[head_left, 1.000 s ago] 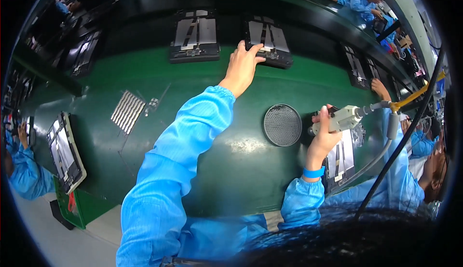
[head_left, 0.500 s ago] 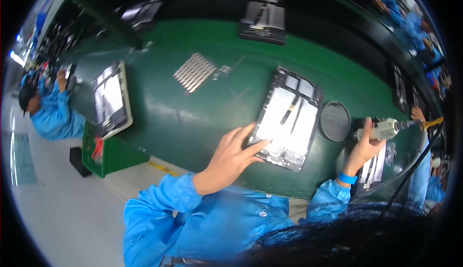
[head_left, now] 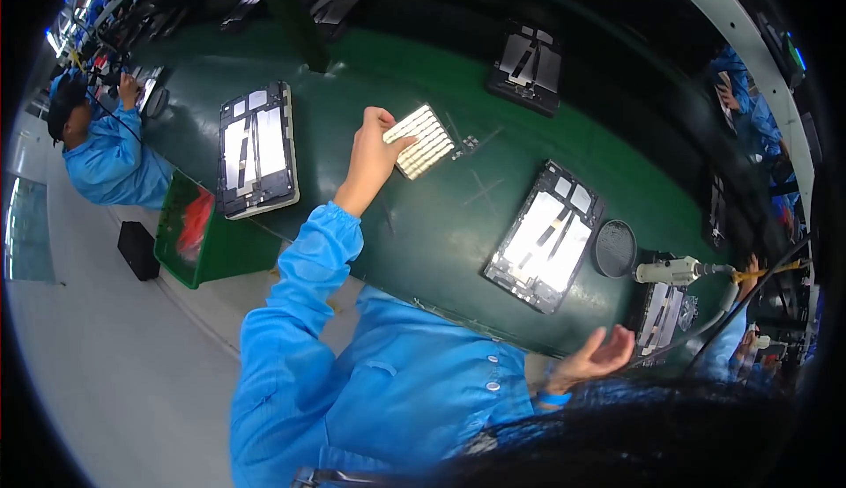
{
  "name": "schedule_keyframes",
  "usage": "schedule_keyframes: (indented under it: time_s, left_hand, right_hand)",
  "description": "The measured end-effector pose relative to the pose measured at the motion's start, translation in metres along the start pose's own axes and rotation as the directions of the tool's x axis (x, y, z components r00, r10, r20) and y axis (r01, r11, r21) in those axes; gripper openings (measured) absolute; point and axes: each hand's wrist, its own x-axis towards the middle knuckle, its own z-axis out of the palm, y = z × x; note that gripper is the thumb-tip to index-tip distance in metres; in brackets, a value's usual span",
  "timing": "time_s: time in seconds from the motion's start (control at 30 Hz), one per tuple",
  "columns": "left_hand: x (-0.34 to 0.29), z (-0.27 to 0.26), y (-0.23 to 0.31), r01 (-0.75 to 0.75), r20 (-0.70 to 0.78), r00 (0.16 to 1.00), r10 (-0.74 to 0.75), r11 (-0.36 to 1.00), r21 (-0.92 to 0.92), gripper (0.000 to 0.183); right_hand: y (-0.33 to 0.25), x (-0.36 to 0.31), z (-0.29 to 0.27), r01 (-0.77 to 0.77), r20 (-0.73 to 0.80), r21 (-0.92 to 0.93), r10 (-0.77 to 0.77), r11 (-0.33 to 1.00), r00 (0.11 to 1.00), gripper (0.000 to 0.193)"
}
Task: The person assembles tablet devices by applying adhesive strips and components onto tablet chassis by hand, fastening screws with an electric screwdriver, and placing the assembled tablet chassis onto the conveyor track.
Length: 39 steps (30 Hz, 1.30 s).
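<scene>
My left hand [head_left: 374, 155] pinches the near-left edge of a small square sheet [head_left: 426, 143] with pale, shiny ridged rows. The sheet is tilted up, close to the table; whether it touches it I cannot tell. A little cluster of small parts [head_left: 470, 144] lies right beside it. To the right rests an opened tablet-like device [head_left: 545, 240], its silvery battery cells bared. My right hand [head_left: 601, 356] is off the table's front edge, palm up, holding nothing, fingers apart and slightly curled. Beyond it is a pale electric screwdriver [head_left: 670, 270], untouched by either hand.
A round black dish [head_left: 614, 248] stands between device and screwdriver. Similar opened devices lie at left [head_left: 256, 149], far back [head_left: 527, 70] and right [head_left: 661, 316]. A green bin [head_left: 185, 232] with red contents hangs by the table's left edge. A co-worker [head_left: 106, 144] works at far left.
My left hand has left the opened device and taken hold of the ridged sheet, tilting it. My right hand has let go of the screwdriver and drawn back toward me. The view has shifted left.
</scene>
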Motion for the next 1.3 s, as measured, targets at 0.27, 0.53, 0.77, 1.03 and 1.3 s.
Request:
schedule_keyframes:
  time_s: [0.27,0.53,0.77,1.03,1.3]
  left_hand:
    - [-0.045,-0.029,0.039,-0.409,-0.265,0.906,0.33,0.844,-0.347,0.026]
    - [-0.128,-0.031,0.045,-0.712,-0.215,0.679,0.702,0.701,0.043,0.036]
    - [-0.121,-0.035,0.088,0.169,0.158,0.973,-0.167,0.053,-0.984,0.049]
    - [-0.13,-0.018,0.089,0.23,0.18,0.962,-0.206,0.255,-0.939,0.027]
    - [-0.143,-0.02,0.094,0.185,0.118,0.96,-0.255,0.256,-0.949,0.023]
  right_hand:
    - [-0.065,-0.02,0.076,-0.409,0.658,0.368,0.076,0.835,0.749,0.04]
    - [-0.102,0.024,0.189,-0.812,0.923,0.14,0.222,0.566,0.314,0.03]
    - [-0.103,0.049,0.198,-0.726,0.945,0.138,0.13,0.674,0.301,0.025]
    - [-0.109,0.048,0.2,-0.597,0.971,0.07,0.084,0.799,0.226,0.024]
    - [-0.11,0.051,0.195,-0.571,0.98,0.019,0.098,0.82,0.174,0.018]
